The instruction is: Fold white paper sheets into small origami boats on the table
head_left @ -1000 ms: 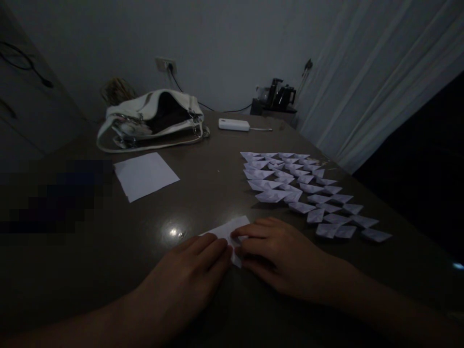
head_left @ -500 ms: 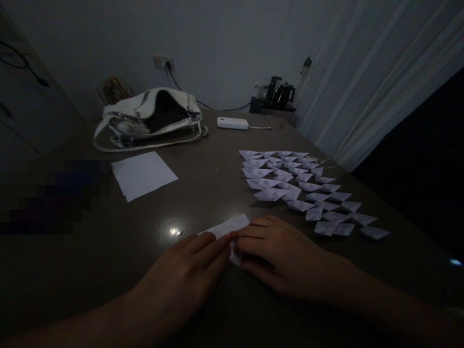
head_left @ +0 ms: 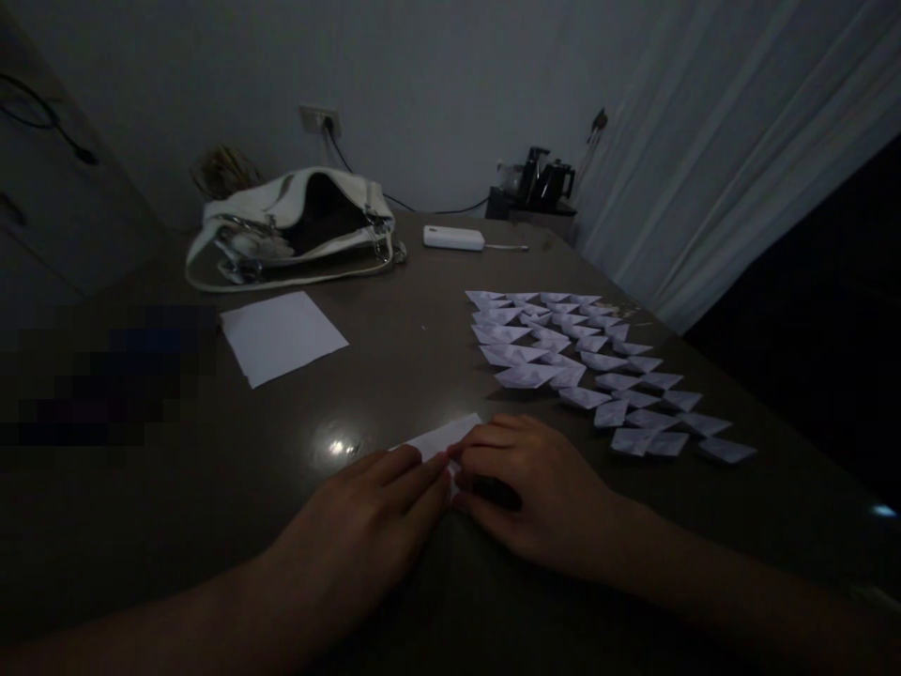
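Left hand [head_left: 366,516]: fingers are lying side by side over the folded paper [head_left: 445,436]; I cannot tell whether they are gripping. Right hand [head_left: 545,493]: thumb and fingertips are bending to its right end, pinch uncertain. Paper: showing just beyond my fingertips, long edge slanting away rightward, both hands equally near. Right: paper boats [head_left: 525,376], sitting in rows. Left: white sheet [head_left: 282,338], lying flat near a bag [head_left: 257,202].

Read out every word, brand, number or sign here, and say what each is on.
No text can be read.
The white sheet and folded paper show none; any marks on the paper boats, white bag or white device are too small or dim to read.
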{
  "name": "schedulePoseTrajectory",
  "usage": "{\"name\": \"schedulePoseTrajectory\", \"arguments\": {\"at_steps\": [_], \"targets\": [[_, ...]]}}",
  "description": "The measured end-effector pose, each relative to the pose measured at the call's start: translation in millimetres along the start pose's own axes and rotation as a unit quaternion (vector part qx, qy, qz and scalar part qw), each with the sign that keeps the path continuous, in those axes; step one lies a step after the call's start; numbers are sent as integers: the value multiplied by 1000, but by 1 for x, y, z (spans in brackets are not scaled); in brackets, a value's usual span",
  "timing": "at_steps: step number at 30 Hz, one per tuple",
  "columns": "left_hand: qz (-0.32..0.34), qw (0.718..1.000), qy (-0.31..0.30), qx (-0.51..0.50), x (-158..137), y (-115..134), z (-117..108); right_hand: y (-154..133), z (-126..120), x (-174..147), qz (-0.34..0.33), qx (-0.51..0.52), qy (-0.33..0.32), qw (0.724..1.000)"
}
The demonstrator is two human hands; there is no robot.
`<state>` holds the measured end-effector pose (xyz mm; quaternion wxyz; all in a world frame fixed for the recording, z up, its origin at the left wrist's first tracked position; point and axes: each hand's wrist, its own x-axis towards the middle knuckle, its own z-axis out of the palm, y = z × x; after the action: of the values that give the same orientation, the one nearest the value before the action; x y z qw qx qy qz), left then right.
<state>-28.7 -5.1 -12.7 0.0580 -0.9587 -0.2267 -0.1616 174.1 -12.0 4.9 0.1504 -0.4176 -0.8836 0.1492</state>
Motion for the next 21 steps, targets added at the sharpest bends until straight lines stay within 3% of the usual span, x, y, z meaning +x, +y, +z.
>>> {"name": "schedulePoseTrajectory", "arguments": {"at_steps": [21], "targets": [[-15, 1000, -25, -12, 0, 2, 1, -2, -5, -1, 16, -8, -18, 1000]]}}
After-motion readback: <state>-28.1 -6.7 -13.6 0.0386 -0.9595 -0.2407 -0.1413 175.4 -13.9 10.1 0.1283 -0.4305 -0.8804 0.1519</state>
